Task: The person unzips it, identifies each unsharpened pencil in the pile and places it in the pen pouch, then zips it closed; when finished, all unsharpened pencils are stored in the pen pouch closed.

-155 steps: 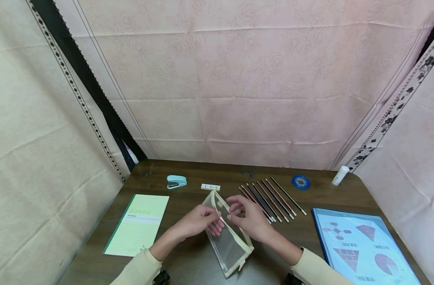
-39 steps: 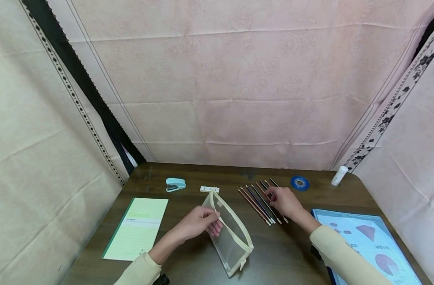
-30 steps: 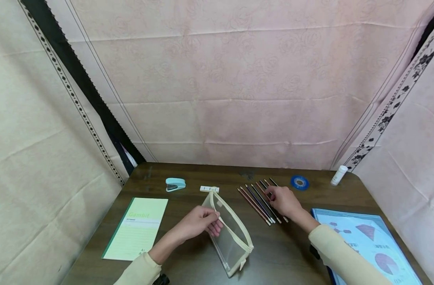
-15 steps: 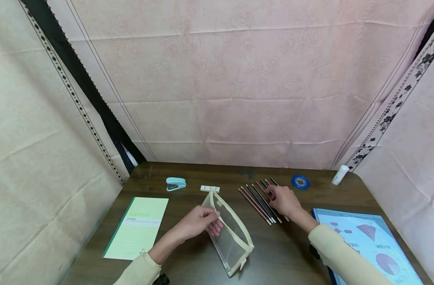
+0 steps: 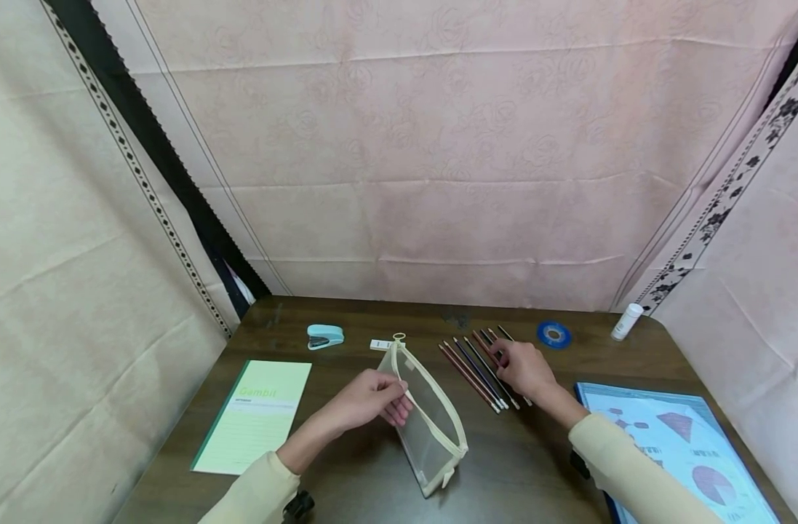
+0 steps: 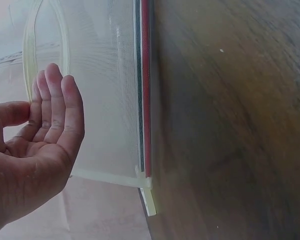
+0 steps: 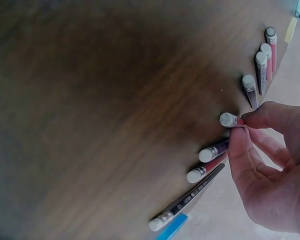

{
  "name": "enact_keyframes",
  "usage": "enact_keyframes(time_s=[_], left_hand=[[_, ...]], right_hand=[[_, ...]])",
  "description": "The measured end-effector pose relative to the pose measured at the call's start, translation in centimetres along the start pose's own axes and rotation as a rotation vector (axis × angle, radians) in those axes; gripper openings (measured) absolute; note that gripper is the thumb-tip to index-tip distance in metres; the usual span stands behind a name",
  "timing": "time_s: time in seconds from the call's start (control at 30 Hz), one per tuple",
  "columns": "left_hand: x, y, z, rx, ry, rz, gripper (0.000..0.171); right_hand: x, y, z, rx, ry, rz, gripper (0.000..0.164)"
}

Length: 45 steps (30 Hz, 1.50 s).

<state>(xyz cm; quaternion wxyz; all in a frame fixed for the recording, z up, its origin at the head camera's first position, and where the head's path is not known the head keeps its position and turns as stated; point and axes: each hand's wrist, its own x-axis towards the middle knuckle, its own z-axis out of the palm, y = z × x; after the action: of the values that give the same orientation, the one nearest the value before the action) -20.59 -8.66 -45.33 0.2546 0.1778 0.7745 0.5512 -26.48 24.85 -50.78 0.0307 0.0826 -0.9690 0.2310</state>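
My left hand pinches the pale trim at the mouth of a see-through mesh pencil case, which stands unzipped and tilted on the table. In the left wrist view, a dark striped pencil and a red pencil show through the mesh along its bottom edge. To the right, my right hand is at a row of pencils. Close up in the right wrist view, its thumb and fingers pinch a red pencil just behind the white-tipped end. Several more white-tipped pencils lie on either side.
A light blue stapler and a white eraser lie at the back. Left is a green notebook. At the right are a roll of blue tape, a white glue stick and a blue folder, partly under the right sleeve.
My right hand has gone from the case's mouth to the pencils, staying there over the last second. Just now the case shifted slightly in my left hand, its ring showing at the far end.
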Motion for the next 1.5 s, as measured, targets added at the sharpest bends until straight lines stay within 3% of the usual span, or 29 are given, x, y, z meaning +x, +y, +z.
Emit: enact_keyframes(time_s=[0.37, 0.7, 0.93, 1.2, 1.5], left_hand=[[0.2, -0.1, 0.0, 0.005, -0.002, -0.004, 0.034], [0.1, -0.4, 0.0, -0.045, -0.022, -0.011, 0.033], [0.2, -0.2, 0.0, -0.050, -0.039, -0.008, 0.034], [0.3, -0.2, 0.1, -0.055, -0.042, -0.004, 0.035], [0.5, -0.3, 0.1, -0.049, -0.042, 0.000, 0.036]], right_hand=[[-0.2, -0.8, -0.4, 0.011, 0.016, -0.020, 0.032], [-0.1, -3.1, -1.5, 0.048, 0.144, -0.161, 0.038], [-0.7, -4.7, -2.2, 0.108, 0.190, -0.189, 0.038], [-2.2, -7.6, -3.1, 0.298, 0.286, -0.247, 0.039], [-3.3, -10.6, -4.1, 0.521, 0.290, -0.217, 0.040]])
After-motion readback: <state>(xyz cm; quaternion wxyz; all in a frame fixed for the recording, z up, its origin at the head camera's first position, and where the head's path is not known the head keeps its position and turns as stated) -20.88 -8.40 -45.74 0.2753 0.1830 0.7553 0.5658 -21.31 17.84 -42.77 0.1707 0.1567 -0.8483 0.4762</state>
